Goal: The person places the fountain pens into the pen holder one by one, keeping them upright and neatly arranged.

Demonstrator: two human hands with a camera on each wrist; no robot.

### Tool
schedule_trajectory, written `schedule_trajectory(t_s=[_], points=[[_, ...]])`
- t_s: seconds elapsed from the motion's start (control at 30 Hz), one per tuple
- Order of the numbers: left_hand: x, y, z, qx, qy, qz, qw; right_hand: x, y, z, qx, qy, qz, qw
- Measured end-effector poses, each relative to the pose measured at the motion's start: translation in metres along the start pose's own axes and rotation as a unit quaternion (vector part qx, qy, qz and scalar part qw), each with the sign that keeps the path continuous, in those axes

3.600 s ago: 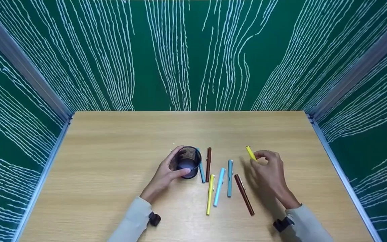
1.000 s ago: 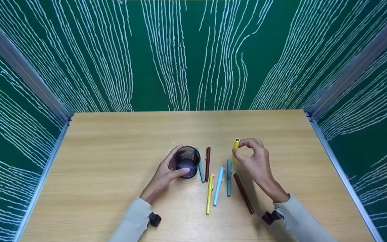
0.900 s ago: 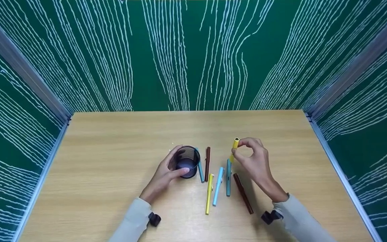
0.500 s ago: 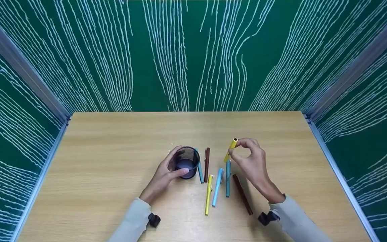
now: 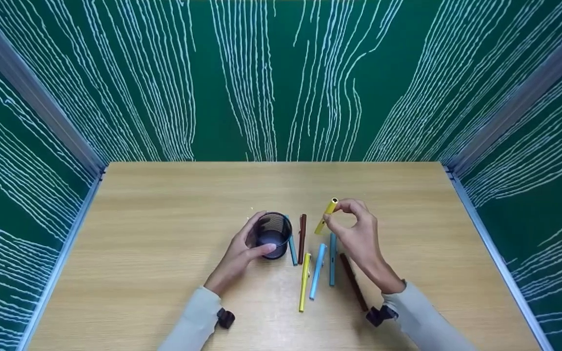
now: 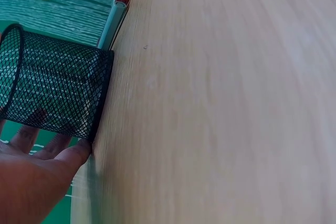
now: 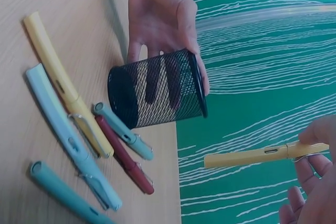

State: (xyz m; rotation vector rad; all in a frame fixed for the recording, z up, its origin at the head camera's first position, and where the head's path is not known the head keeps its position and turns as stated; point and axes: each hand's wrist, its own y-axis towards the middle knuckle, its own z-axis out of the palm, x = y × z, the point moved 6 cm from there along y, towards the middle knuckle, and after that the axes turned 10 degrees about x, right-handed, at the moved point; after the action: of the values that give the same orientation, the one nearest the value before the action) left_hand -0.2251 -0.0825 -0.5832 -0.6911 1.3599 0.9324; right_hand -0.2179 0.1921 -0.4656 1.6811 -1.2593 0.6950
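My left hand grips a black mesh pen cup from its left side, thumb over the near wall. The cup stands upright on the table, and no pen shows inside it. My right hand pinches a yellow pen between thumb and fingertips. That pen is held tilted above the table, to the right of the cup and apart from it. In the right wrist view the pen points toward the cup, its clip near my fingers. Around the cup's base my left fingers show in the left wrist view.
Right of the cup lie a teal pen and a dark red pen. Nearer are another yellow pen, a light blue pen, a second teal pen and a second dark red pen. Green walls border the wooden table.
My right hand has carried the yellow pen leftward toward the cup, and the pen has turned so its upper end points up and right. The left hand and cup stay put.
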Motion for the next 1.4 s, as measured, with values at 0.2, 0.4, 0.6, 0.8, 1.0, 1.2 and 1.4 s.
schedule_trajectory(t_s=[0.2, 0.4, 0.6, 0.8, 1.0, 1.2, 1.4], points=[[0.002, 0.0, -0.002, -0.004, 0.017, -0.001, 0.9998, 0.006, 0.004, 0.011, 0.011, 0.01, 0.0, 1.0], [0.001, 0.0, -0.001, -0.001, 0.019, 0.003, 0.9998, 0.013, 0.007, 0.02, 0.019, 0.017, -0.002, 1.0], [0.002, 0.001, 0.0, 0.0, 0.011, 0.01, 0.9999, 0.017, 0.011, 0.025, 0.019, 0.021, -0.011, 1.0], [0.001, 0.001, -0.001, -0.005, 0.027, 0.009, 0.9996, 0.025, 0.014, 0.032, 0.029, 0.029, -0.018, 0.999], [0.0, 0.001, -0.001, -0.004, 0.028, 0.011, 0.9995, 0.027, 0.013, 0.04, 0.046, 0.036, -0.007, 0.998], [-0.001, 0.001, -0.001, -0.001, 0.018, 0.014, 0.9997, 0.017, 0.008, 0.051, 0.067, 0.039, 0.011, 0.997], [0.0, 0.002, 0.0, 0.006, 0.0, 0.02, 0.9998, 0.003, 0.0, 0.06, 0.083, 0.032, 0.021, 0.996]])
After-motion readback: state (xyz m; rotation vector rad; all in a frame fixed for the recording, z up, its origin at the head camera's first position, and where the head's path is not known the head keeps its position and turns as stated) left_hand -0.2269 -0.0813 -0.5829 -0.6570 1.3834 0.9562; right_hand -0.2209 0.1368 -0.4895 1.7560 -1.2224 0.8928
